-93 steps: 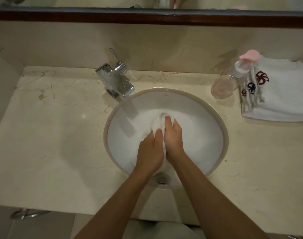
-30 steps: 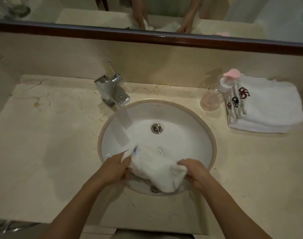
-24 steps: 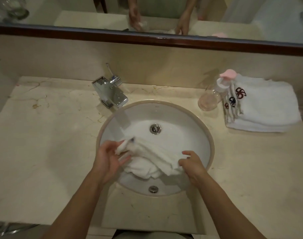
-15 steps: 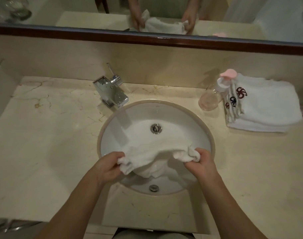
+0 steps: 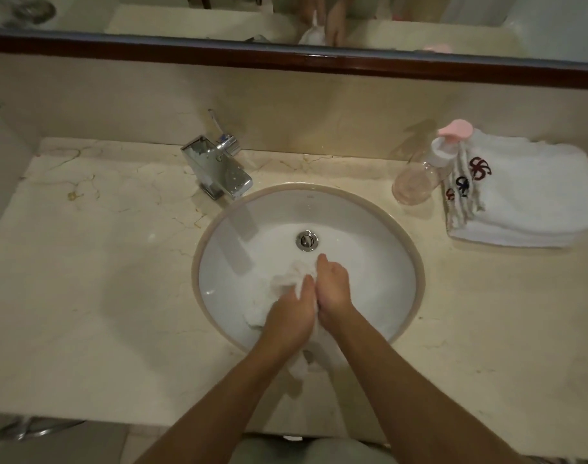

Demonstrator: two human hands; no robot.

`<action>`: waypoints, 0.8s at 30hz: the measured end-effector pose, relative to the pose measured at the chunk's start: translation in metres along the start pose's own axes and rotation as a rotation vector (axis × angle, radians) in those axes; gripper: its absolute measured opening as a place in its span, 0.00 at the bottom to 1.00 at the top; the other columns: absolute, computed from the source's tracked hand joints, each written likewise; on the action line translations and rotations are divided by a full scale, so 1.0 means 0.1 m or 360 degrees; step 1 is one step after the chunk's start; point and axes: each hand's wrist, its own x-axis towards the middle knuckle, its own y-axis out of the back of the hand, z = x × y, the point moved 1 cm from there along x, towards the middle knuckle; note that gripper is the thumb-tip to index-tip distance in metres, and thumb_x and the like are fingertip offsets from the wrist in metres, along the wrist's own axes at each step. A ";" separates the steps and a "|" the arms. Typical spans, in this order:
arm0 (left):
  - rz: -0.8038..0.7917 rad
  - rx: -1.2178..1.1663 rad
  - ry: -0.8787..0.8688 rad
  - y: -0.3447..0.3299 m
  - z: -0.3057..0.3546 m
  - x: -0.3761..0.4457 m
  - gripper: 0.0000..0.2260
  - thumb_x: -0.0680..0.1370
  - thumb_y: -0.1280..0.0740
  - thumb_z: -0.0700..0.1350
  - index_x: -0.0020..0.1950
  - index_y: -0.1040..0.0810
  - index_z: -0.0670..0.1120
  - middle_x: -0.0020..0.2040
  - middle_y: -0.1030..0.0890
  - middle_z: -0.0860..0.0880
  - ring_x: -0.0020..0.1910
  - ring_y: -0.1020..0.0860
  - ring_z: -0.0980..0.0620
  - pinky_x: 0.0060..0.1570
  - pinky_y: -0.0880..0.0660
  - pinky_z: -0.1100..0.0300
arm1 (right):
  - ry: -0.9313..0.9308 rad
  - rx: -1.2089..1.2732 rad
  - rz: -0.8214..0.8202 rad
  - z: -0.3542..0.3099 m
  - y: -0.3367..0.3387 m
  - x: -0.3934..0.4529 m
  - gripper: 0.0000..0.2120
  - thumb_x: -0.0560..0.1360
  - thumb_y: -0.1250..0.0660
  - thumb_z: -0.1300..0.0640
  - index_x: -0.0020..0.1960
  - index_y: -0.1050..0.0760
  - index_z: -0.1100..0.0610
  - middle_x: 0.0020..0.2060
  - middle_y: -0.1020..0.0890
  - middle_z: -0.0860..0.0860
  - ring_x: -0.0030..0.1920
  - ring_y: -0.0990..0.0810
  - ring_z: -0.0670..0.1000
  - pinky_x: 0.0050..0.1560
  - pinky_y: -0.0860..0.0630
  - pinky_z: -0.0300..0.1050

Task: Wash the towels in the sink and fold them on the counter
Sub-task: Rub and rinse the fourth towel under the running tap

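Head view: left hand (image 5: 287,318) and right hand (image 5: 332,289), side by side, both grip a bunched white towel (image 5: 286,283) inside the sink (image 5: 369,209). Folded towels (image 5: 527,195) lie on the counter (image 5: 85,262).

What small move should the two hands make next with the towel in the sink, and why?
Probably keep wringing: the left hand and right hand squeeze the bunched towel together over the sink, so it likely isn't ready for folding.
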 end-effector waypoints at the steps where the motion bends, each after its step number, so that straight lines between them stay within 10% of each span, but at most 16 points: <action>1: 0.0056 -0.0020 0.0050 0.10 -0.02 0.10 0.36 0.79 0.56 0.69 0.68 0.23 0.46 0.65 0.21 0.43 0.65 0.24 0.44 0.68 0.31 0.51 | 0.0071 -0.0171 -0.0116 -0.01 -0.02 -0.05 0.17 0.83 0.40 0.52 0.38 0.30 0.57 0.34 0.25 0.51 0.36 0.26 0.51 0.43 0.30 0.45; 4: 0.0116 -0.0063 0.0212 0.35 -0.03 0.38 0.37 0.81 0.59 0.67 0.64 0.21 0.43 0.63 0.20 0.40 0.63 0.23 0.43 0.68 0.30 0.48 | 0.0349 -0.0480 -0.0383 -0.07 -0.18 -0.28 0.16 0.83 0.41 0.50 0.38 0.31 0.53 0.35 0.25 0.48 0.40 0.24 0.52 0.45 0.30 0.47; 8: -0.0099 0.0181 -0.0102 0.29 0.03 0.23 0.31 0.82 0.56 0.64 0.72 0.26 0.47 0.70 0.25 0.43 0.69 0.27 0.47 0.72 0.35 0.50 | -0.0004 -0.0179 0.0099 -0.20 -0.18 0.16 0.15 0.84 0.43 0.49 0.43 0.28 0.56 0.39 0.24 0.52 0.47 0.24 0.57 0.52 0.27 0.52; 13: -0.0087 -0.0205 0.0092 0.60 0.14 0.39 0.37 0.77 0.57 0.72 0.64 0.23 0.48 0.61 0.19 0.39 0.59 0.21 0.44 0.66 0.28 0.50 | 0.0356 -0.0374 -0.0300 -0.23 -0.43 -0.36 0.14 0.84 0.43 0.51 0.46 0.26 0.58 0.42 0.21 0.54 0.49 0.22 0.57 0.51 0.30 0.48; 17: -0.0178 -0.0039 -0.0063 0.51 0.15 0.13 0.33 0.81 0.58 0.66 0.65 0.21 0.51 0.58 0.19 0.50 0.58 0.22 0.51 0.66 0.30 0.54 | 0.0081 -0.0272 0.0216 -0.41 -0.32 0.15 0.18 0.84 0.45 0.50 0.57 0.23 0.63 0.53 0.18 0.59 0.56 0.21 0.61 0.61 0.26 0.54; 20: -0.0205 0.0145 -0.0153 0.50 0.21 0.03 0.29 0.82 0.55 0.64 0.64 0.21 0.50 0.56 0.21 0.52 0.58 0.24 0.51 0.61 0.31 0.55 | -0.0193 0.0246 0.0410 -0.39 -0.06 0.40 0.15 0.83 0.44 0.51 0.48 0.25 0.60 0.43 0.20 0.55 0.45 0.22 0.57 0.47 0.25 0.48; 24: 0.0038 -0.0125 -0.0025 0.61 0.05 0.26 0.15 0.79 0.40 0.49 0.49 0.21 0.38 0.53 0.17 0.38 0.55 0.20 0.38 0.58 0.24 0.44 | -0.0657 0.1322 -0.0131 -0.19 0.30 0.25 0.22 0.84 0.46 0.45 0.47 0.21 0.58 0.39 0.14 0.57 0.36 0.14 0.56 0.38 0.19 0.45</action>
